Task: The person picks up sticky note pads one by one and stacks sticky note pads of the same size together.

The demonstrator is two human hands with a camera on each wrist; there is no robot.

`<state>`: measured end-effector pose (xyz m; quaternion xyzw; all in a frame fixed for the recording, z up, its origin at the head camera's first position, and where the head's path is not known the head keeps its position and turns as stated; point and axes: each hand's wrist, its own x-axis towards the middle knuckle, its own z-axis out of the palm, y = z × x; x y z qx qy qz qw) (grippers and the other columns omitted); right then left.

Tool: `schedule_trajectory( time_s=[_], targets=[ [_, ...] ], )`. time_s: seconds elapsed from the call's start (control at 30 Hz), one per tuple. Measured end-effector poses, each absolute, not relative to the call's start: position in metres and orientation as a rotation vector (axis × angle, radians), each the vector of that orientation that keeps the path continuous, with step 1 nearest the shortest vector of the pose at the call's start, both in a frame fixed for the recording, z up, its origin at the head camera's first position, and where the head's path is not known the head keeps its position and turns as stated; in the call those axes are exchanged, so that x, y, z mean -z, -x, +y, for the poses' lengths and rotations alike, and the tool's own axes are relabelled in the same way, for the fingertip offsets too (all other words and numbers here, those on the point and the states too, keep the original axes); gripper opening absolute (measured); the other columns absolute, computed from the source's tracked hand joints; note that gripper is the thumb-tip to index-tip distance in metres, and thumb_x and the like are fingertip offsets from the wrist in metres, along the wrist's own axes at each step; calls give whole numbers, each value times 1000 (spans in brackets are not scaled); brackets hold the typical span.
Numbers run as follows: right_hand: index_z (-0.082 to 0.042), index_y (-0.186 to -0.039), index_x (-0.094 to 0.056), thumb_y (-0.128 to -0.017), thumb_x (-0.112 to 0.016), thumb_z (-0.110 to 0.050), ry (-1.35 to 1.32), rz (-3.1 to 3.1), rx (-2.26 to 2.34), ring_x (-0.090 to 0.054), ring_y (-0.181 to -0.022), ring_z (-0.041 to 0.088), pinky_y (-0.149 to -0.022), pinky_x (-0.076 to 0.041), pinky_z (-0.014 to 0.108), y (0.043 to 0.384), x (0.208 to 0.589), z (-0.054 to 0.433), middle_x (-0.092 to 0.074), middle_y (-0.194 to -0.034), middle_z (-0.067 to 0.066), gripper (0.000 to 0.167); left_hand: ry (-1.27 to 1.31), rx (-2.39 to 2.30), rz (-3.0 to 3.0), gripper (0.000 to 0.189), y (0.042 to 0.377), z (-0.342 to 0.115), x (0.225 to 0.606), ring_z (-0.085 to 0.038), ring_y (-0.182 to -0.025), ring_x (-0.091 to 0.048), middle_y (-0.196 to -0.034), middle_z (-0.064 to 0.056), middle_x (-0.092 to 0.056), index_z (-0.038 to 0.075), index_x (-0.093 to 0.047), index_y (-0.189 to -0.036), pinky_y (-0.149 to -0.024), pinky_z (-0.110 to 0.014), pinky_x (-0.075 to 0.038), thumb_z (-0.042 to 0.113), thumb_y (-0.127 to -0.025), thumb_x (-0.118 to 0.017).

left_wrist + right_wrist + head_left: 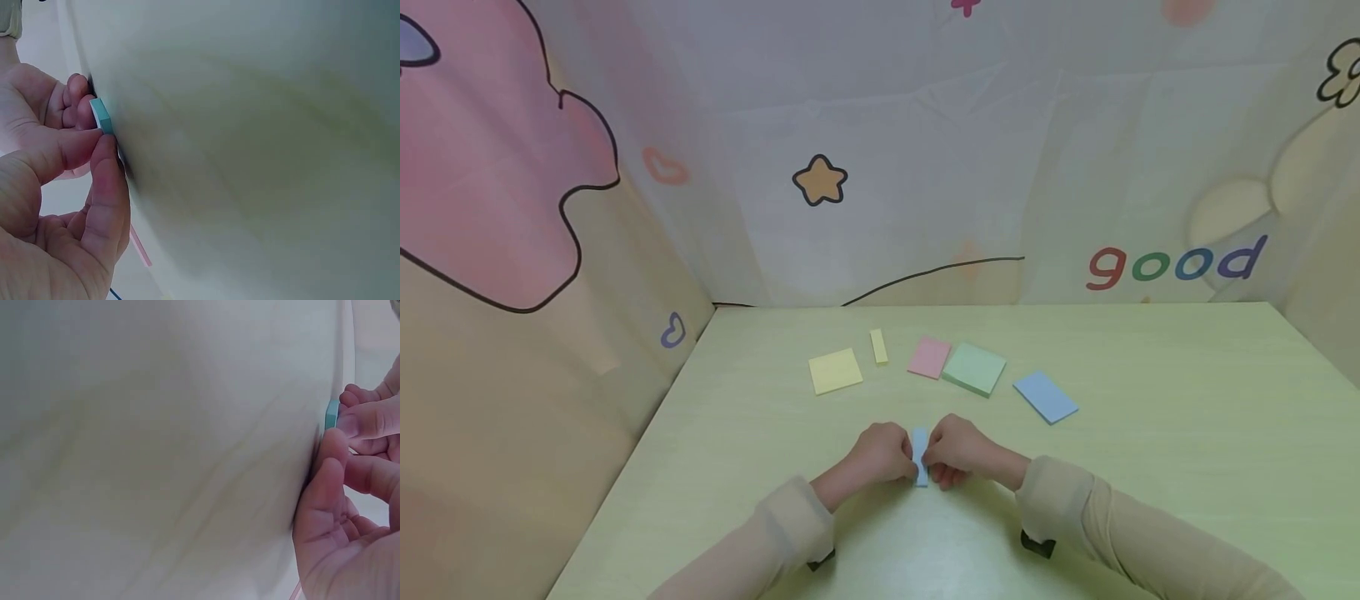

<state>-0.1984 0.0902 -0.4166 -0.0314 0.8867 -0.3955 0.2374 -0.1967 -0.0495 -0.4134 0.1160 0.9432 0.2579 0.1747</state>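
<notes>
A narrow light-blue sticky-note pad (921, 457) sits near the front middle of the table, its long side pointing away from me. My left hand (883, 452) pinches its left edge between thumb and fingers. From the opposite side my right hand (961, 446) grips the right edge with curled fingers. In the left wrist view the end of the pad (102, 116) shows teal between the fingertips of both hands, close over the tabletop. The right wrist view has the same end of the pad (332, 414) beside the left thumb, with much of it hidden behind fingers.
Farther back on the table (1187, 467) lie a yellow square pad (836, 372), a narrow yellow pad (878, 347), a pink pad (929, 358), a thicker green pad (974, 368) and a blue rectangular pad (1046, 397). A printed cloth (910, 183) hangs behind the table's back edge.
</notes>
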Motion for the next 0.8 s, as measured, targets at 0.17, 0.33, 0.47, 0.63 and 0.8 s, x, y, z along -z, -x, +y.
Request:
schedule_trajectory(
  time_s=[0.17,0.33,0.47,0.63,0.8],
  targets=[
    [-2,-61,-59,-79,-59,-8,113,2419,1096,-51,-39,10,-38,-43,21,194,415,88,-54,-48,3,19,-343,-756,2667,17,190,-53,411,-10,-50,-43,-53,3,-49,8,-56,-60,-45,-20,-33,12,-68,-70],
    [-2,-60,-58,-79,-60,-7,143,2412,1117,-50,-38,11,-38,-43,22,190,414,88,-54,-47,3,19,-373,-782,2660,17,186,-55,410,-10,-50,-43,-52,3,-48,7,-56,-59,-45,-20,-33,11,-66,-70],
    [-2,-60,-58,-78,-60,-7,165,2412,1125,-49,-37,10,-39,-44,22,188,415,88,-53,-47,3,19,-367,-773,2655,16,186,-56,411,-10,-50,-43,-52,4,-49,8,-56,-59,-45,-20,-33,12,-67,-70],
    [-2,-59,-58,-78,-60,-7,178,2415,1121,-50,-37,10,-39,-45,23,188,416,88,-53,-47,3,19,-362,-776,2655,15,186,-57,413,-10,-50,-44,-53,4,-50,8,-57,-60,-45,-20,-33,12,-67,-70],
    [-2,-60,-58,-77,-61,-8,199,2429,1080,-50,-38,11,-40,-45,24,187,414,88,-54,-47,3,19,-373,-785,2660,14,184,-58,414,-10,-51,-44,-54,4,-51,8,-58,-61,-46,-19,-34,12,-68,-70]
  ],
)
